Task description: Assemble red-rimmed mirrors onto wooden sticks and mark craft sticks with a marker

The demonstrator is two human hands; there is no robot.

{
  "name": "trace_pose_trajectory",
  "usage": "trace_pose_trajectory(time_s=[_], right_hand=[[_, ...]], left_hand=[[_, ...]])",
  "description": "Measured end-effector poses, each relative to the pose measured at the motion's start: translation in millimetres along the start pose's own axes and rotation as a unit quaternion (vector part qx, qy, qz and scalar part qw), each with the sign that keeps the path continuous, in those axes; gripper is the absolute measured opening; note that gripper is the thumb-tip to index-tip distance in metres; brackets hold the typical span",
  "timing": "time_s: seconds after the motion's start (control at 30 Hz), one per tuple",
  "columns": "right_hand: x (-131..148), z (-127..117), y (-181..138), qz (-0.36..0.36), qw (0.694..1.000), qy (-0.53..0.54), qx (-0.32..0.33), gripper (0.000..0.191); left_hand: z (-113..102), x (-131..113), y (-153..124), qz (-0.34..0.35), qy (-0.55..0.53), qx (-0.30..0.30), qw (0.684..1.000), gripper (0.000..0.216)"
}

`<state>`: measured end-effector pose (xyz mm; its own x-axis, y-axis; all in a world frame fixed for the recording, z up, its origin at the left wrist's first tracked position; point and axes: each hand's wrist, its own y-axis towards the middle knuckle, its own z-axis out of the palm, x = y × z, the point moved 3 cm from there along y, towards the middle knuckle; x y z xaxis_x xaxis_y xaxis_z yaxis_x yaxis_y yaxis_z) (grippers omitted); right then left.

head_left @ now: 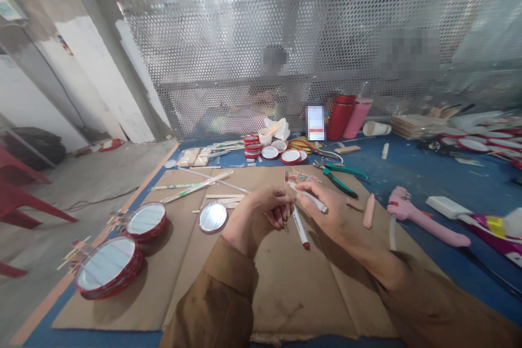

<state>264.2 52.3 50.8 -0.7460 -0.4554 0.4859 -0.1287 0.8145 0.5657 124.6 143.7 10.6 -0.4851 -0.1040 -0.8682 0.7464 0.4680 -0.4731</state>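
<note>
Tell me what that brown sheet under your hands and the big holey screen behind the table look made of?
The brown sheet looks like matte corrugated cardboard, with fold creases and scuffs. The screen seems to be perforated metal, silvery and slightly shiny, with regular round holes.

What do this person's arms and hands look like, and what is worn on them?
Both hands are bare: no gloves, rings or watch show on the left hand or the right hand. Both arms wear long brown sleeves, left and right, of a loose, creased fabric that ends at the wrists. The left sleeve has a folded cuff.
</note>
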Motion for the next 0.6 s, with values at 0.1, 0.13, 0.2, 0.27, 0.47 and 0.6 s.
trace_pose_trajectory(time_s=[0.1,0.13,0.2,0.27,0.47,0.6], right_hand=[[0.5,0.4,-0.2,0.003,1.0,-0.001,0.014,0.019],[-0.1,1.1,-0.2,0.003,1.0,0.0,0.014,0.019],[-2.4,3.1,-0.3,-0.001,1.0,0.003,0.004,0.018],[-5.0,5.2,-0.4,-0.005,1.0,0.003,-0.009,0.017],[-1.0,3.9,0.8,-0.004,1.0,-0.001,0.0,0.016],[3.2,1.4,1.7,-0.007,1.0,-0.002,0.007,0.015]], left_hand=[[0.2,-0.7,-0.8,0.006,0.002,0.004,1.0,0.039],[0.2,-0.8,-1.0,0.006,0.001,0.003,1.0,0.039],[0.1,-0.9,-1.2,0.002,-0.001,0.0,1.0,0.037],[0.0,-0.9,-1.0,0.001,-0.002,-0.003,1.0,0.036],[0.1,-0.3,-0.3,0.003,-0.001,0.002,1.0,0.036],[-0.3,1.0,0.1,0.005,-0.001,-0.002,1.0,0.033]])
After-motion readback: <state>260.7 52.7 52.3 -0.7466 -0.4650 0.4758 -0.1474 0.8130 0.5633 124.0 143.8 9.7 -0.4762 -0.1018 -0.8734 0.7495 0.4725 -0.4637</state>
